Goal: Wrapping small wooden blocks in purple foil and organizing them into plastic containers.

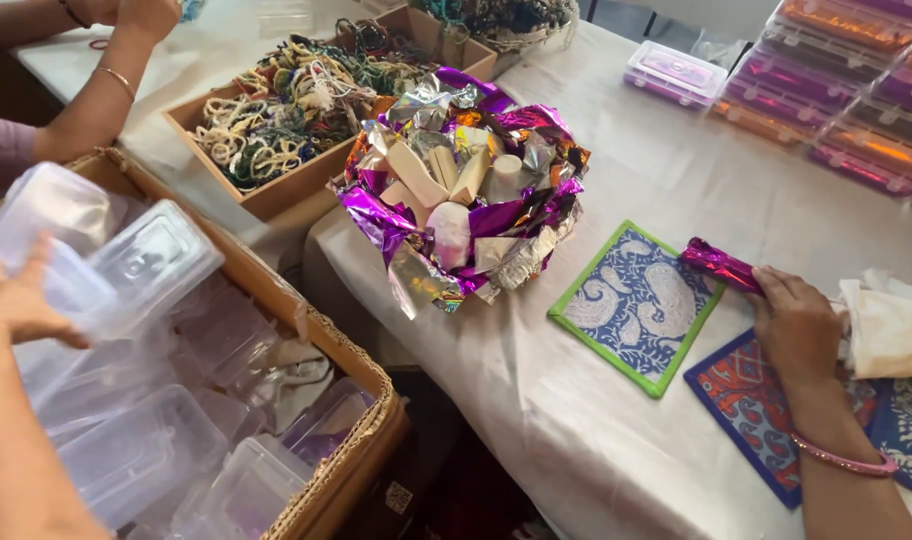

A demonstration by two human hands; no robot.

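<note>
At the left edge of the frame my left hand (16, 300) spreads its fingers against a clear, smooth plastic box (126, 262), held above a cardboard carton (348, 470) full of similar boxes. At lower right my right hand (798, 325) pinches a crinkly magenta foil-wrapped piece (718, 264) beside a green-bordered blue paisley mat (636, 305). In the centre, a heap of shiny purple and silver foil (456, 190) cradles pale waxy blocks. All of it rests on a creased white tablecloth (596, 440).
</note>
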